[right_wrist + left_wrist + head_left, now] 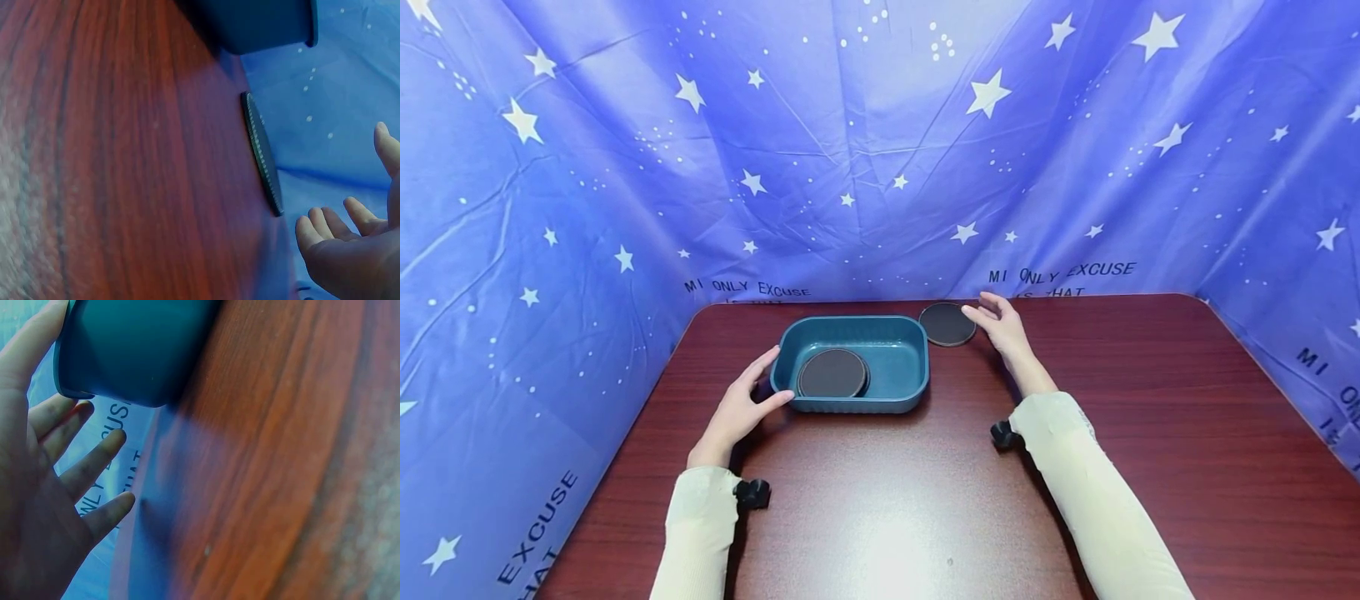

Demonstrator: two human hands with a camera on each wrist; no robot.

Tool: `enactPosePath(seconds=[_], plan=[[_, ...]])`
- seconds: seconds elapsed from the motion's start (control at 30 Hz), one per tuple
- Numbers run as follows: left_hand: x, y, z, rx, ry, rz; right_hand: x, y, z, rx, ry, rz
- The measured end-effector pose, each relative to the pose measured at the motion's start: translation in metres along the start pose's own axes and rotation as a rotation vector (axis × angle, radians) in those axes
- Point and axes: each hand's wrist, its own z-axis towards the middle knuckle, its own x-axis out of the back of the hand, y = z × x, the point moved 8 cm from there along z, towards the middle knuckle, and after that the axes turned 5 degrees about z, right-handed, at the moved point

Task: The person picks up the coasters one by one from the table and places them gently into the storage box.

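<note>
A teal rectangular basin (891,407) sits towards the back of the table. Inside, on its left side, lies a small stack of dark round coasters (832,372). My left hand (746,408) is at the basin's left end, thumb by the front rim corner, the other fingers spread along the outside. In the left wrist view those fingers (103,456) look straight and apart. Just right of the basin, another round coaster (948,324) with a stitched edge lies flat near the back edge. My right hand (1004,330) hovers at this coaster's right side, fingers loosely extended, holding nothing.
The dark red wood-grain table (865,483) reflects a bright light at its front. A blue star-patterned curtain (850,167) hangs close behind the back edge and along both sides. Black wrist cameras (752,494) are strapped at both sleeves.
</note>
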Motion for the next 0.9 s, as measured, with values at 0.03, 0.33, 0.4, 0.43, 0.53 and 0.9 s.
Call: enactPosePath(seconds=[0.03, 0.33, 0.4, 0.43, 0.53, 0.9], plan=[[0.0, 0.0, 0.0, 0.002, -0.001, -0.001, 0.0, 0.003, 0.001, -0.013, -0.009, 0.0], [-0.002, 0.001, 0.001, 0.004, -0.008, -0.005, 0.001, 0.02, 0.01, -0.063, -0.096, -0.04], [-0.001, 0.001, 0.001, 0.002, -0.007, -0.004, -0.001, 0.024, 0.015, -0.034, -0.12, -0.096], [-0.001, 0.001, 0.002, 0.001, -0.007, -0.005, -0.002, 0.027, 0.019, -0.017, -0.13, -0.137], [-0.001, 0.001, 0.002, -0.002, -0.008, -0.002, -0.004, 0.037, 0.029, 0.033, -0.147, -0.256], [-0.002, -0.002, 0.001, -0.002, -0.007, 0.012, -0.009, 0.044, 0.034, 0.062, -0.169, -0.494]])
